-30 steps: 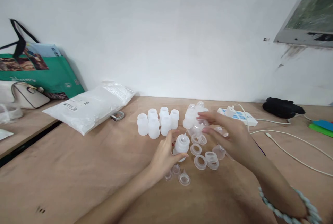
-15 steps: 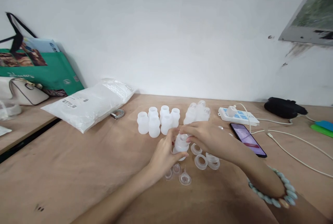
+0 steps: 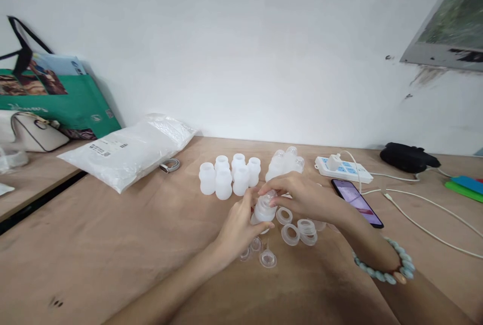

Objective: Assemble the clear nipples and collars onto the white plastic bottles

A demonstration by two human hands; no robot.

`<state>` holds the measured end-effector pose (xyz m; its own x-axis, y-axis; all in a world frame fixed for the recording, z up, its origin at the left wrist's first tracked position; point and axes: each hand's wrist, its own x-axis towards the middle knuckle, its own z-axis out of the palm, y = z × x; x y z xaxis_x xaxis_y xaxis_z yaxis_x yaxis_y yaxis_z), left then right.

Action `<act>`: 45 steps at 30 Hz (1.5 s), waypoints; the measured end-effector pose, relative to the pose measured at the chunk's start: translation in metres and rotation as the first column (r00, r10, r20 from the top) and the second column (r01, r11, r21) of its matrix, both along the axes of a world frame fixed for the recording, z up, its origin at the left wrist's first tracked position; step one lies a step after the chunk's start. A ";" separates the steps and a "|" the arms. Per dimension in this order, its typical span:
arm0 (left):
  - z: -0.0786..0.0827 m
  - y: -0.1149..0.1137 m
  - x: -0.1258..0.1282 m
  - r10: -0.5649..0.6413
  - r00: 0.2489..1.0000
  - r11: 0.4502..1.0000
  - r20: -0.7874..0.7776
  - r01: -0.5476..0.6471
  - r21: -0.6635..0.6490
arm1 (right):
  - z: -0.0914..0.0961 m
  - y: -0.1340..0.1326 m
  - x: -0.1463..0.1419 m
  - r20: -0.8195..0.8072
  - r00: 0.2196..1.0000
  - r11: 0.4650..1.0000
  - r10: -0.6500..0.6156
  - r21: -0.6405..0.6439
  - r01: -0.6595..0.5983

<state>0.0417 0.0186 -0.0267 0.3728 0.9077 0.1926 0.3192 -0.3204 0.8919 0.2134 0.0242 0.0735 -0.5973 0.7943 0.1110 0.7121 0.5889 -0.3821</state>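
Note:
My left hand point(image 3: 239, 224) is wrapped round a small translucent white bottle point(image 3: 264, 210) standing on the wooden table point(image 3: 113, 244). My right hand point(image 3: 302, 196) pinches a clear cap point(image 3: 268, 196) onto the top of that bottle. Just right of the bottle lie several clear rings point(image 3: 298, 229). Small clear nipple pieces point(image 3: 267, 258) lie in front of my left hand. Behind stand a cluster of open white bottles point(image 3: 229, 176) and a cluster of capped bottles point(image 3: 285, 161).
A sealed white plastic bag point(image 3: 128, 151) lies at the left, with a green bag point(image 3: 60, 103) and a handbag point(image 3: 35, 134) beyond. A phone point(image 3: 356, 195), a power strip point(image 3: 343, 168) with cables, and a black object point(image 3: 409, 156) sit at the right.
My right hand came in from the right, off the capped bottles, and now pinches the cap on the bottle in my left hand. The phone it covered is now visible.

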 end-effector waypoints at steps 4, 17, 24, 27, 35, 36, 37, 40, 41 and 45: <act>0.001 -0.001 0.000 0.033 0.999 0.999 -0.025 -0.032 0.018 | -0.002 -0.007 -0.006 0.139 0.990 0.995 -0.026 0.096 0.013; 0.004 0.001 -0.002 -0.024 1.000 0.999 0.009 0.023 0.046 | -0.078 -0.027 -0.005 -0.095 0.992 0.932 -0.086 0.345 0.114; -0.001 0.003 -0.009 0.052 0.994 0.988 -0.093 -0.037 0.148 | -0.094 0.002 0.001 -0.204 0.945 0.867 -0.257 0.384 0.319; -0.003 0.003 -0.009 0.069 0.992 0.980 -0.103 -0.047 0.196 | -0.097 0.024 0.011 -0.235 0.921 0.807 -0.311 0.446 0.387; -0.003 0.001 -0.008 0.071 0.991 0.965 -0.114 -0.039 0.259 | -0.095 0.045 0.018 -0.031 0.809 0.586 -0.587 0.673 0.451; -0.003 0.000 -0.007 0.070 0.991 0.965 -0.117 -0.037 0.261 | -0.094 0.046 0.019 -0.009 0.800 0.576 -0.600 0.689 0.439; -0.002 0.000 -0.007 0.069 0.990 0.964 -0.119 -0.036 0.265 | -0.093 0.047 0.020 0.014 0.793 0.571 -0.609 0.702 0.426; -0.002 0.000 -0.007 0.067 0.991 0.960 -0.118 -0.032 0.277 | -0.091 0.050 0.021 0.079 0.773 0.574 -0.629 0.718 0.393; -0.002 0.000 -0.008 0.067 0.991 0.960 -0.118 -0.031 0.279 | -0.091 0.051 0.021 0.098 0.766 0.577 -0.635 0.720 0.386; -0.002 0.000 -0.008 0.059 0.991 0.959 -0.122 -0.022 0.282 | -0.091 0.056 0.020 0.139 0.743 0.572 -0.654 0.735 0.365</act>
<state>0.0336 0.0187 -0.0283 0.3750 0.8392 0.3939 0.4427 -0.5354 0.7193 0.2337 0.0797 -0.0179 -0.2161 0.7898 0.5741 0.9586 0.0599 0.2784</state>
